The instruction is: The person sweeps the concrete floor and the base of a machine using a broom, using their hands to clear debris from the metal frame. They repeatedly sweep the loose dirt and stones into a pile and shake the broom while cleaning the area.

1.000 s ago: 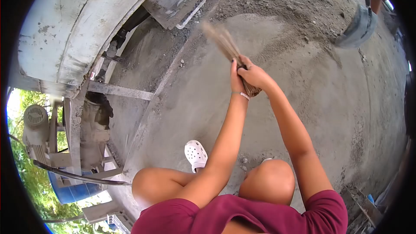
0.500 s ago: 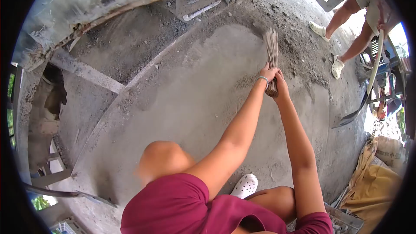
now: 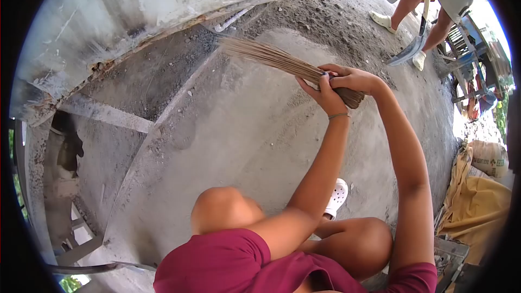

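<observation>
Both my hands are wrapped round the bound end of a stick broom (image 3: 277, 58) above the grey concrete floor (image 3: 228, 130). My left hand (image 3: 328, 95), with a thin band at its wrist, grips from below and nearer to me. On the right, my right hand (image 3: 355, 78) closes over the same handle end. The thin bristles spread to the upper left, their tips blurred near a raised concrete strip. The butt of the broom sticks out below my right hand.
A person's legs (image 3: 437, 35) in pale clogs stand at the upper right, beside a shovel (image 3: 407, 51). Loose gravel (image 3: 325, 24) lies along the back. Sacks and a yellow-brown cloth (image 3: 477, 201) lie at the right. A concrete slab edge (image 3: 163, 38) crosses the top.
The broom has swung from pointing away from me to pointing left, and my hands have turned with it. The other person's shovel has moved up and left, closer to their feet.
</observation>
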`<state>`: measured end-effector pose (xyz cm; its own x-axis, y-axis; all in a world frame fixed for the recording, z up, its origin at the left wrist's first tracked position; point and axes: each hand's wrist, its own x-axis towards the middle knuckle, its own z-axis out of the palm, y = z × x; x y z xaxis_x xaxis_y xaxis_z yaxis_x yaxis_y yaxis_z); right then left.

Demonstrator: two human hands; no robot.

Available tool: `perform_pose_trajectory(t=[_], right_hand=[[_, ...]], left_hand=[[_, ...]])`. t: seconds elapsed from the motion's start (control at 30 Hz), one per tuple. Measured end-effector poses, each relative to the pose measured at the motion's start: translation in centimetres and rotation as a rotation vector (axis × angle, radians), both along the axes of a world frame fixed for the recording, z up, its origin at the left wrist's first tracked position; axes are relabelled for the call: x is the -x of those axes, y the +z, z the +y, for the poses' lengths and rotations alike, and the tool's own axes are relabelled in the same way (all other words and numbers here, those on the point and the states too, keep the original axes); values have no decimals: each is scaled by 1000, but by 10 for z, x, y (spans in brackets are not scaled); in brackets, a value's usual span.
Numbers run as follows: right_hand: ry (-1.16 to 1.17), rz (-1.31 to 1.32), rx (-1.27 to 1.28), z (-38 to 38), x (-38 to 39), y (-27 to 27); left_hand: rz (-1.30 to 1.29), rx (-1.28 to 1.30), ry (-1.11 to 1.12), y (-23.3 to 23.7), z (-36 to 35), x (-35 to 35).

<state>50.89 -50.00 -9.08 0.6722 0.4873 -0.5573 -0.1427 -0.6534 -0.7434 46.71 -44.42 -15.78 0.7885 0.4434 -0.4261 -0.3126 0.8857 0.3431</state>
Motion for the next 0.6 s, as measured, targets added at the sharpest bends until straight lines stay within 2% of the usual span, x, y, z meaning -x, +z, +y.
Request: perform_pose_trajectory(t=[0.07,0.2,0.33,0.4,0.47,0.53,0.6], right_hand=[[-49,-36,-71,11,2,-13],[66,-220,20,43,-2,-69],[240,-424,121,75,9,-98],[185,-354,-62,76,-1,-109],[143,-338,-272,74,-24,-130],[32,-260,-334,79,-47,-138],[-122,-208,-422,75,-65,-141]], left_hand=[[8,-103,46,-24,12,-5],[31,-233,138,-70,46,-11],[172,-201,225,-88,76,-3],[143,-252,238,-82,78,-3],[158,-457,215,-77,78,-22],[196,-595,190,-81,87,-47],[190,-642,7,-95,95,-84]])
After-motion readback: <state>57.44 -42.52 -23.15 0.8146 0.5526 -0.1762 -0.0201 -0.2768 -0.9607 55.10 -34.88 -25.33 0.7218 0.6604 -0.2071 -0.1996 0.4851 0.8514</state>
